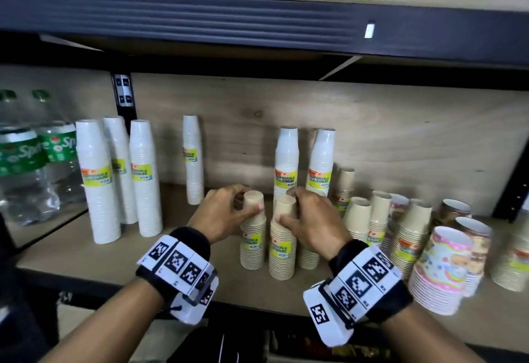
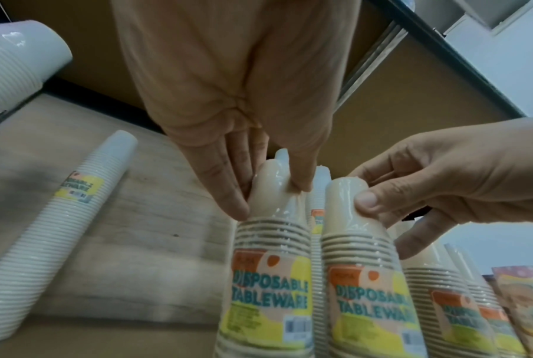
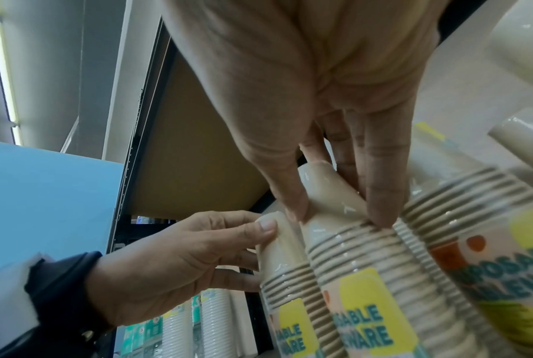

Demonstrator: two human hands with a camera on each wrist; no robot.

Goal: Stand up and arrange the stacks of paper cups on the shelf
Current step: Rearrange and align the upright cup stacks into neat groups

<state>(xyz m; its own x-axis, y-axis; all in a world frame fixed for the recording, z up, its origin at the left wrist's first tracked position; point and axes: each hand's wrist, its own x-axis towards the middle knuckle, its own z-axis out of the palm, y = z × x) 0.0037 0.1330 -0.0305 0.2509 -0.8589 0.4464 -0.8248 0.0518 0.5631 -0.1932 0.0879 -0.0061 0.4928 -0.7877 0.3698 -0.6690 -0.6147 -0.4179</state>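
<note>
left hand (image 1: 226,214) pinching top of one tan cup stack (image 1: 252,245); right hand (image 1: 310,221) pinching top of second tan cup stack (image 1: 282,248) just beside it, both upright on shelf (image 1: 71,259). labels under fingers (image 2: 231,193) reading "disposable tableware".

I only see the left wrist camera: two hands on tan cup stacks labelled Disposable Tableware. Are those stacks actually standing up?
Observer: Yes. In the head view the left hand pinches the left tan stack and the right hand pinches the right tan stack. Both stand upright on the shelf.
Visitor: What is at the far left?
Observer: Two clear bottles with green labels, past the white cup stacks.
Visitor: Anything on the wrists?
Observer: Black bands carrying black-and-white square markers.
</note>
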